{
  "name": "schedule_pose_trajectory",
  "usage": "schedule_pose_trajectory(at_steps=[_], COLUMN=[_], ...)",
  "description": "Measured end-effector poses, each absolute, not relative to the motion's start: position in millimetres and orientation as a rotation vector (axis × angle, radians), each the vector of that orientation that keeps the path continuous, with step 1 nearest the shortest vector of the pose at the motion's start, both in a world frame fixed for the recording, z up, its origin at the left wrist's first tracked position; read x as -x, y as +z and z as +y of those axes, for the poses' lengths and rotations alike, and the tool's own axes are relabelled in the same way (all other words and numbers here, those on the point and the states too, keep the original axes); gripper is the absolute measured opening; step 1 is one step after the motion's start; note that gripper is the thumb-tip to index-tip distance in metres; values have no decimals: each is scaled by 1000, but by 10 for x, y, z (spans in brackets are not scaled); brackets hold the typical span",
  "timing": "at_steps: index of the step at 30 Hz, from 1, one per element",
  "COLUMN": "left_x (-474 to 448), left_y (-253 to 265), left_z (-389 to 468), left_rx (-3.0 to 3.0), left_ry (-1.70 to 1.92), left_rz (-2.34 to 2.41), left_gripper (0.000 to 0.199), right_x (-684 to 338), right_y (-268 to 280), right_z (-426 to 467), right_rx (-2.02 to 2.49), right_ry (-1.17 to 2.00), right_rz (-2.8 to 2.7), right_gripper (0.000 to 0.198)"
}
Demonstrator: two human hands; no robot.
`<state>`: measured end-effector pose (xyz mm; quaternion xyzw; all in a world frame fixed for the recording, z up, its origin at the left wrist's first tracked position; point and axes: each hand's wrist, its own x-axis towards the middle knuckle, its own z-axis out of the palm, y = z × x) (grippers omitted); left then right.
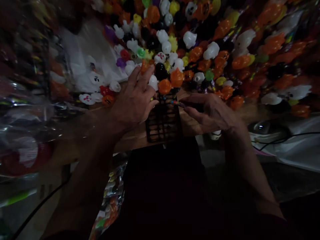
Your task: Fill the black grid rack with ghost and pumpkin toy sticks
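Observation:
My left hand (133,100) rests at the near edge of a heap of small plastic figures. Two of its fingers reach to an orange figure (144,66), and a white one (153,82) lies beside them. Between its thumb and forefinger shows a small yellow bit (151,99), too little to name. My right hand (211,111) pinches a thin, multicoloured stick (177,103) by its right end. That stick is over the right side of a black grid tray (163,126) lying on the wooden table between my hands. Orange pumpkin-like figures (177,78) sit at the tray's far end.
White, orange, black and yellow figures (211,50) are piled across the far side. Clear plastic bags (27,116) bulge at the left, near a white sheet (85,43). A black cable (287,138) runs at the right. A bag of figures (111,203) is below the table edge (132,141).

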<state>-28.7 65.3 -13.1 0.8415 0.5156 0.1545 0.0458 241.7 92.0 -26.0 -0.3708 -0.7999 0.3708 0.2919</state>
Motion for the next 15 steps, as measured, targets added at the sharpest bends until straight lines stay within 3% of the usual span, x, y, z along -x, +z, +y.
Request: schedule_pose_trajectory(at_steps=[3,9,15], left_x=[405,426,357], left_y=[-105,-149,-233], left_z=[727,676,565], left_rx=[-2603,-2631,-2642], left_ry=[492,583,577], left_rz=[1505,1542,1548], left_gripper=[20,25,31], right_x=[-2431,-2357,-2250], right_y=[-517,-629,-365], right_z=[763,695,615], right_rx=[921,1027,1003], right_ry=[956,434,360], right_rz=[-2224,-2535,-2074], right_gripper=[26,24,19])
